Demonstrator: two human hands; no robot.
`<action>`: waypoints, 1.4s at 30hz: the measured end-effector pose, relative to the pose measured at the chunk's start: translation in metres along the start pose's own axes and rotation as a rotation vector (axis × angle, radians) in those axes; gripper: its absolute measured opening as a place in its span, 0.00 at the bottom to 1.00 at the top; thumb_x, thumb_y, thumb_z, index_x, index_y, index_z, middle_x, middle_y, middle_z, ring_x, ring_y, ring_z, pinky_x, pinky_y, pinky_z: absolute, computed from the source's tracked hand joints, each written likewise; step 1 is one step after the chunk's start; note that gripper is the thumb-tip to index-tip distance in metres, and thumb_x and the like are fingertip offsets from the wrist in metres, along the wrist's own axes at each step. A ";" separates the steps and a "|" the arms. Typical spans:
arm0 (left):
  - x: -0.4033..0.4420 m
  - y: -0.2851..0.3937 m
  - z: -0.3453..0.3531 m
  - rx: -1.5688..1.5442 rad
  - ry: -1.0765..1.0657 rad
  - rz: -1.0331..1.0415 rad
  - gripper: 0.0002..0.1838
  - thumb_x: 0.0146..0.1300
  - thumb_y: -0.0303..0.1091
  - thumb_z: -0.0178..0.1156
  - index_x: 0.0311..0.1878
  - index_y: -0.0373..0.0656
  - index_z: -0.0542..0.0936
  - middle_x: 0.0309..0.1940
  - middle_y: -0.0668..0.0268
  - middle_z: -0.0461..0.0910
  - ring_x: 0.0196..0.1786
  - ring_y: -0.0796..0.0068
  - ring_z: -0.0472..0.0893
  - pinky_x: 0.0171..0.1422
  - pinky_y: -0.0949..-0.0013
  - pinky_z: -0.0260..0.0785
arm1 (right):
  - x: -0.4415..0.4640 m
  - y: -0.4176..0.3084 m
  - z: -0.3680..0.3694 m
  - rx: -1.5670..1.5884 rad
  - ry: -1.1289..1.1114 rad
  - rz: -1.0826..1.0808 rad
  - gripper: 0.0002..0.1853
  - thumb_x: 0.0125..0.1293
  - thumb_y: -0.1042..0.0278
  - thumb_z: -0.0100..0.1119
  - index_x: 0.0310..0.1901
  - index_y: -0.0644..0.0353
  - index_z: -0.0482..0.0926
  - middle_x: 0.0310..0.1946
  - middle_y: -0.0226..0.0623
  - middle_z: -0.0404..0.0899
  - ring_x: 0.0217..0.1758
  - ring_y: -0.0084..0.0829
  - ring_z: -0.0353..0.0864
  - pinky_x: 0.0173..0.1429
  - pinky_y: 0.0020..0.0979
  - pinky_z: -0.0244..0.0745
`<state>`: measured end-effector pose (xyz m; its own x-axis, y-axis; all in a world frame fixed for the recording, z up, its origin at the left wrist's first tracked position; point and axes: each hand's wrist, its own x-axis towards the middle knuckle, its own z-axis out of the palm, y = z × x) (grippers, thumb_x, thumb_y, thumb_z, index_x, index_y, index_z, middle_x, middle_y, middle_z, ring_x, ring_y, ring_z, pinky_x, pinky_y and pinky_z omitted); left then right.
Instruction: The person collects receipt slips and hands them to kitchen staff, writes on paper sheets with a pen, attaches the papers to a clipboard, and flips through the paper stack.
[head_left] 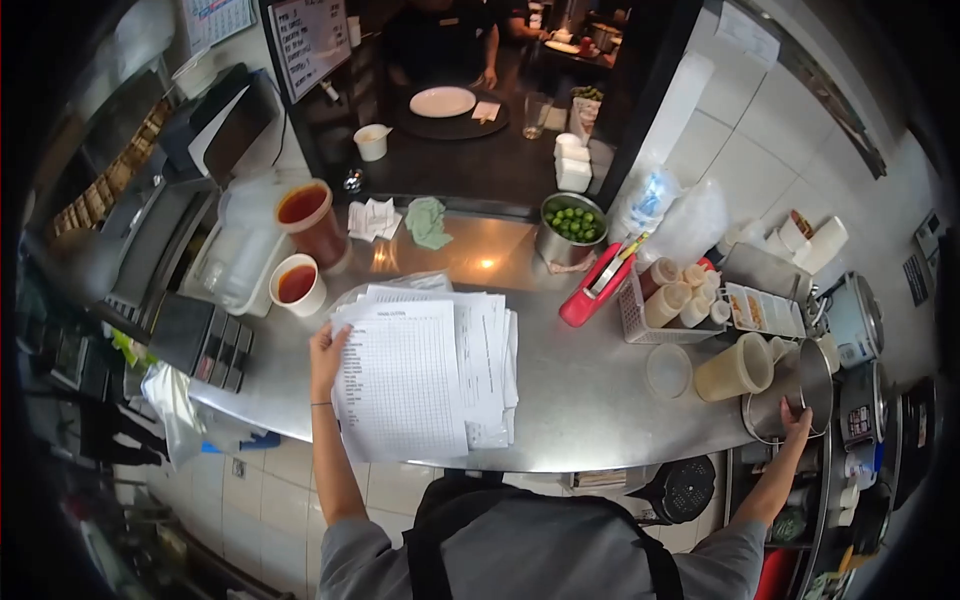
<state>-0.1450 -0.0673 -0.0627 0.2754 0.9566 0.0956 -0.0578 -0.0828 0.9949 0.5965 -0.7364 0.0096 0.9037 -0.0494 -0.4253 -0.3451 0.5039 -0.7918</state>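
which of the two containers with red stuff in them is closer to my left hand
The short white cup, nearer the left hand. The other, a taller, see-through tub, stands behind it, farther from that hand.

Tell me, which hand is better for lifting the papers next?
Probably the left. The left hand is right at the edge of the papers, while the right hand is at the metal container, across the counter.

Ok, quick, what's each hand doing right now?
Left hand: closed, holding the printed sheets by their left edge.
Right hand: closed on the rim of the metal pot.
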 end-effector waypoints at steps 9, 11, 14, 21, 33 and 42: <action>-0.057 0.037 -0.091 -0.306 0.388 0.113 0.12 0.67 0.36 0.51 0.50 0.41 0.71 0.36 0.71 0.76 0.34 0.83 0.74 0.37 0.80 0.67 | -0.005 -0.007 -0.020 0.153 0.097 0.132 0.34 0.60 0.40 0.52 0.52 0.67 0.69 0.48 0.51 0.73 0.49 0.48 0.77 0.50 0.44 0.77; -0.061 0.045 -0.097 -0.792 0.097 0.238 0.15 0.68 0.34 0.47 0.54 0.37 0.68 0.26 0.70 0.68 0.25 0.84 0.67 0.29 0.80 0.62 | -0.004 -0.002 -0.027 0.028 0.033 0.069 0.37 0.54 0.35 0.57 0.50 0.65 0.69 0.45 0.48 0.74 0.45 0.42 0.79 0.48 0.38 0.78; -0.055 0.068 -0.097 -1.271 -0.361 0.394 0.18 0.69 0.33 0.42 0.56 0.32 0.66 0.19 0.69 0.60 0.17 0.82 0.59 0.22 0.78 0.55 | -0.023 0.004 -0.020 0.023 0.130 -0.018 0.39 0.51 0.32 0.58 0.49 0.64 0.69 0.46 0.47 0.74 0.46 0.40 0.78 0.50 0.36 0.76; -0.056 0.084 -0.103 -1.317 -0.368 0.418 0.18 0.70 0.33 0.38 0.55 0.32 0.66 0.18 0.67 0.60 0.15 0.81 0.60 0.21 0.78 0.54 | -0.054 0.047 -0.019 0.590 0.069 -0.501 0.20 0.57 0.61 0.65 0.45 0.64 0.72 0.37 0.40 0.77 0.39 0.35 0.77 0.48 0.39 0.77; -0.054 0.058 -0.092 -1.079 -0.536 0.256 0.18 0.69 0.35 0.43 0.56 0.34 0.64 0.26 0.63 0.68 0.21 0.77 0.68 0.30 0.73 0.61 | -0.302 0.248 0.190 0.135 -0.817 -0.146 0.26 0.65 0.58 0.53 0.62 0.55 0.63 0.40 0.37 0.75 0.32 0.22 0.72 0.47 0.32 0.72; -0.010 0.037 -0.045 -0.465 -0.435 -0.042 0.16 0.68 0.32 0.46 0.56 0.37 0.68 0.42 0.64 0.73 0.38 0.76 0.73 0.45 0.72 0.65 | -0.357 0.464 0.336 -0.833 -1.462 -0.432 0.19 0.63 0.69 0.55 0.56 0.59 0.71 0.46 0.37 0.78 0.48 0.30 0.78 0.52 0.29 0.71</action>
<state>-0.1934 -0.0675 -0.0281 0.6456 0.7470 0.1590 -0.4222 0.1757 0.8893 0.1989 -0.1950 -0.0590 0.2604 0.9439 0.2029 0.3605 0.0999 -0.9274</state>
